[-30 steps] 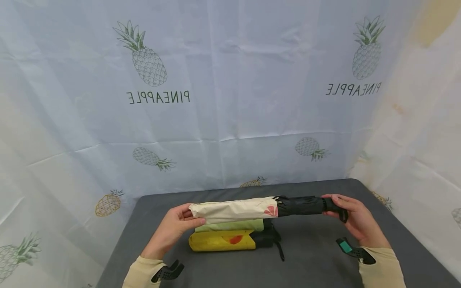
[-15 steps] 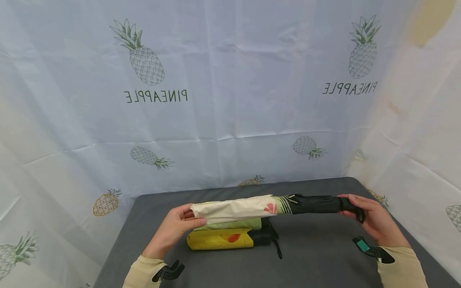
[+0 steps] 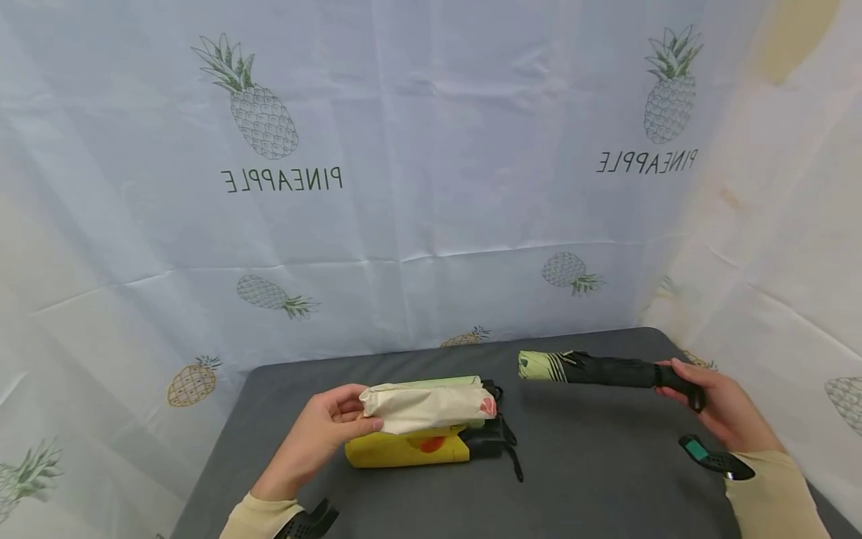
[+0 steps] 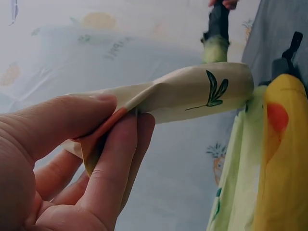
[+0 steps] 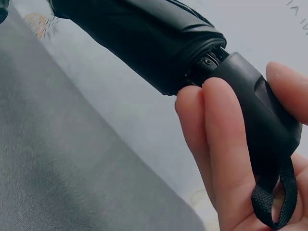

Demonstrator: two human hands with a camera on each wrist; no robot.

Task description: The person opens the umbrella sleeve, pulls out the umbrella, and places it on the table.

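My left hand [image 3: 337, 416] pinches the closed end of a cream umbrella sleeve [image 3: 431, 408] with a red print at its far end. In the left wrist view the sleeve [image 4: 192, 94] shows a dark green leaf print. To the right, my right hand [image 3: 714, 397] holds a folded umbrella [image 3: 606, 370] by its black handle [image 5: 269, 120]. Its body is black, with a light green, striped tip pointing left. A gap parts the tip from the sleeve's mouth. A wrist loop [image 5: 274, 207] hangs from the handle.
Below the sleeve, a yellow-sleeved umbrella [image 3: 404, 449] with a black handle and strap lies on the dark grey table [image 3: 572, 464]. Beside it lies a light green sleeved umbrella [image 4: 240, 178], partly hidden by the cream sleeve in the head view. A pineapple-print curtain [image 3: 417, 150] hangs behind.
The right hand has moved right, drawing the umbrella fully out of the cream sleeve and baring its green tip. The left hand keeps its pinch on the sleeve, which looks shorter and flatter.
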